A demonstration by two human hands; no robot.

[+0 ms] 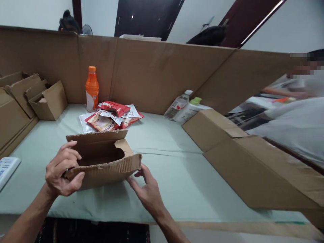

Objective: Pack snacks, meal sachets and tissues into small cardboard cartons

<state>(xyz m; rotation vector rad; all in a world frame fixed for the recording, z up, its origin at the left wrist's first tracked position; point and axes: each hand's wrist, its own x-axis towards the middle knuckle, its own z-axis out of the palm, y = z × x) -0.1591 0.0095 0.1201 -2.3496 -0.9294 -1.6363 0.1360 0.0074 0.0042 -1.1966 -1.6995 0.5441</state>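
An opened cardboard box [106, 177] is held between my two hands above the pale green tabletop, its dark inside facing up towards me. My left hand [64, 168] grips its left end, fingers over the rim and thumb on the near wall. At the lower right corner, my right hand [145, 187] holds the box with thumb and fingers, partly hidden behind it. Just beyond the box lies a pile of red and white packets [113, 116]. Behind them stands an orange drink bottle [92, 91] with an orange cap.
Cardboard walls [164, 74] edge the table at the back. Several cardboard boxes [48, 99] stand at left, near a white flat object [8, 170]. A clear bottle [178, 104] and a white bottle with green cap [189, 109] lean at right. Another person [291, 114] is beyond.
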